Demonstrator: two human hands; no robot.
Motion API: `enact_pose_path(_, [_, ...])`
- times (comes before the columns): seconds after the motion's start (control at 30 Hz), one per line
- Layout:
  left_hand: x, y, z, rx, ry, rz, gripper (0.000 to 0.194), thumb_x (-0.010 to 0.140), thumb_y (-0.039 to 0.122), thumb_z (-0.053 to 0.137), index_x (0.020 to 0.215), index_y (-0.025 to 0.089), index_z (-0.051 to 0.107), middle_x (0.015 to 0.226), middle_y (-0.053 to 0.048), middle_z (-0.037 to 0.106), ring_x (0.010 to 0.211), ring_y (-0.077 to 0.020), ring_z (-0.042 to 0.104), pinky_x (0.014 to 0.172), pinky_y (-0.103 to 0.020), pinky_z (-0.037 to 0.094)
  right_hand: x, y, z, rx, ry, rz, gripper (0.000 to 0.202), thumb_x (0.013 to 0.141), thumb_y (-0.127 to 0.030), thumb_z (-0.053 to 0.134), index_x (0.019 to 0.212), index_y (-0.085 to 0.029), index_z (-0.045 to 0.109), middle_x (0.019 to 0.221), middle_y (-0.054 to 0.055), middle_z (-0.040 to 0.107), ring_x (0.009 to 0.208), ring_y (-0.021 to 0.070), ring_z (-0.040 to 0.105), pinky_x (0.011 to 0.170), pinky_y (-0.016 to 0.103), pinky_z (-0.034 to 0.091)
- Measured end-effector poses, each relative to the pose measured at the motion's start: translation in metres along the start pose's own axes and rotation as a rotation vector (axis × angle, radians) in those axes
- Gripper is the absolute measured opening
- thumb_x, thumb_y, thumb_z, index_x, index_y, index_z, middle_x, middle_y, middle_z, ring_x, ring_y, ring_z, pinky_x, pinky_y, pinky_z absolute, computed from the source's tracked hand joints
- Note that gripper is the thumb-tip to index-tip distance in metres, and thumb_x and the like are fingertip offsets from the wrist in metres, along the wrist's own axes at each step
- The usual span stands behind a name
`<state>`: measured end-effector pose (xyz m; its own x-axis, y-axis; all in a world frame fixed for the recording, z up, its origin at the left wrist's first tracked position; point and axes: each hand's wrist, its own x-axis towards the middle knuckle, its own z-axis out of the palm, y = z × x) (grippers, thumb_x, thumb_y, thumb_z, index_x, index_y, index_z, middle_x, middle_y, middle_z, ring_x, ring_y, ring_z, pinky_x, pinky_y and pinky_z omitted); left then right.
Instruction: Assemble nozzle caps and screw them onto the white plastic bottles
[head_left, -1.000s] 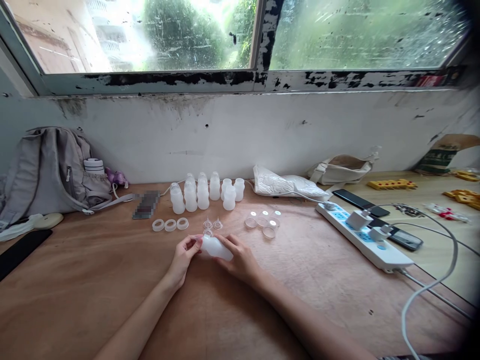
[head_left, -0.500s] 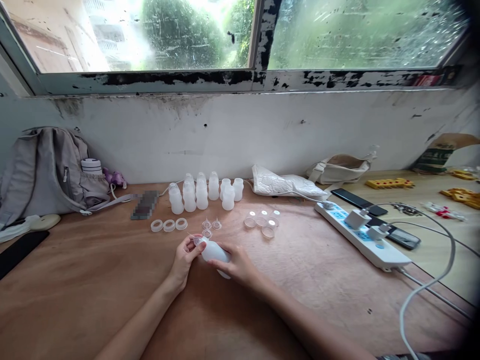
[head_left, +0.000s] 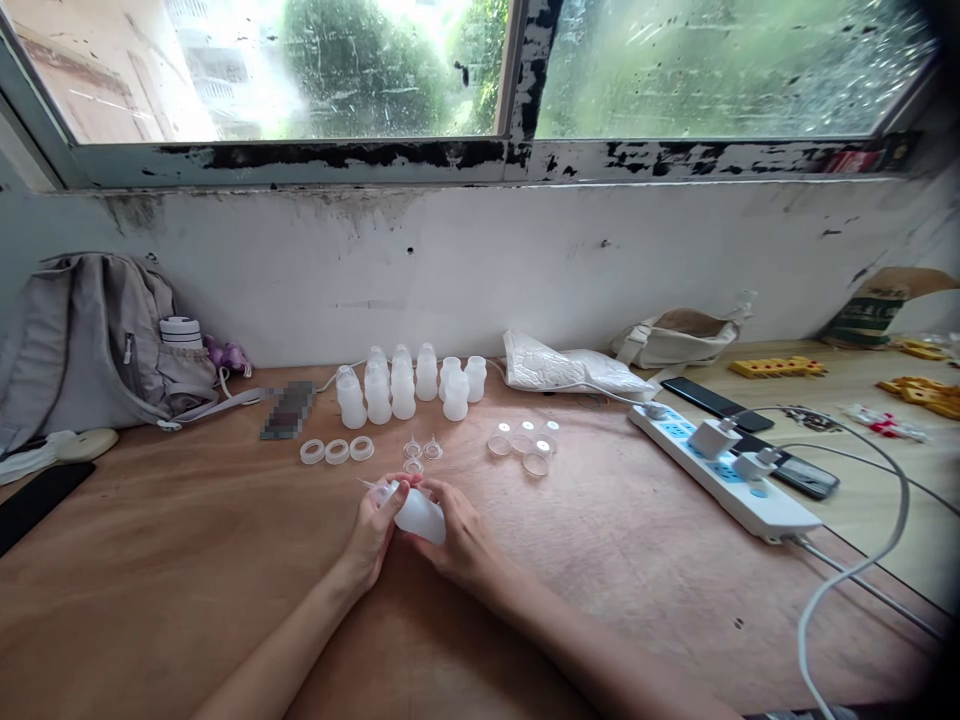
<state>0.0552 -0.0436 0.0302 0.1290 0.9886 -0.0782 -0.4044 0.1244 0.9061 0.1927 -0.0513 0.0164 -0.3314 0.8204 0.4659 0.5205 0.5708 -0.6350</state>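
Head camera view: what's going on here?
A person's left hand and right hand hold a frosted white plastic bottle, tilted, over a brown wooden tabletop. The right hand grips its body; the left is at its neck, where a clear pointed plastic piece sticks out. How the two meet is hidden. Beyond the hands lie three white plastic rings, three more clear pointed pieces and several clear round caps, with more frosted bottles standing behind them.

Workroom, bottle parts point(head_left: 337, 462) on table point(head_left: 600, 600)
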Motion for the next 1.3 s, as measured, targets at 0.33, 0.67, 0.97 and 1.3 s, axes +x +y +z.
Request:
enact_pose_path(0.33, [-0.011,0.009,0.003,0.190,-0.017,0.205,0.011,0.068,0.024,0.059,0.067,0.017,0.052,0.075,-0.004,0.064,0.094,-0.0219,0.054,0.079,-0.030,0.040,0.006,-0.019,-0.010,0.333,-0.289,0.255,0.030,0.063,-0.024,0.061,0.092,-0.015,0.059,0.074,0.000,0.059,0.064,0.0142,0.054,0.055,0.021,0.041])
enact_pose_path(0.67, [-0.015,0.014,0.004,0.156,-0.080,0.205,0.012,0.066,0.026,0.060,0.068,0.018,0.051,0.068,-0.004,0.061,0.094,-0.0255,0.054,0.078,-0.034,0.041,0.011,-0.027,-0.020,0.911,-0.495,0.627,0.022,0.054,-0.026,0.069,0.070,-0.012,0.061,0.060,-0.002,0.054,0.052,0.0085,0.048,0.048,0.019,0.036])
enact_pose_path(0.97, [-0.007,0.012,0.004,0.016,-0.004,0.131,0.022,0.067,0.029,0.062,0.084,0.020,0.052,0.093,-0.005,0.062,0.095,-0.0220,0.054,0.080,-0.032,0.040,0.010,-0.025,-0.010,0.919,-0.447,0.622,0.033,0.065,-0.041,0.063,0.081,-0.012,0.059,0.066,0.001,0.058,0.058,0.0116,0.052,0.053,0.022,0.039])
enact_pose_path(1.3, [0.001,-0.004,0.001,0.125,-0.063,-0.008,0.037,0.072,0.037,0.058,0.102,0.016,0.053,0.109,-0.009,0.056,0.100,-0.0218,0.051,0.081,-0.027,0.039,0.017,0.006,-0.009,0.664,-0.180,0.418,0.047,0.084,-0.050,0.029,0.088,-0.014,0.059,0.076,0.004,0.054,0.069,0.0139,0.051,0.068,0.028,0.043])
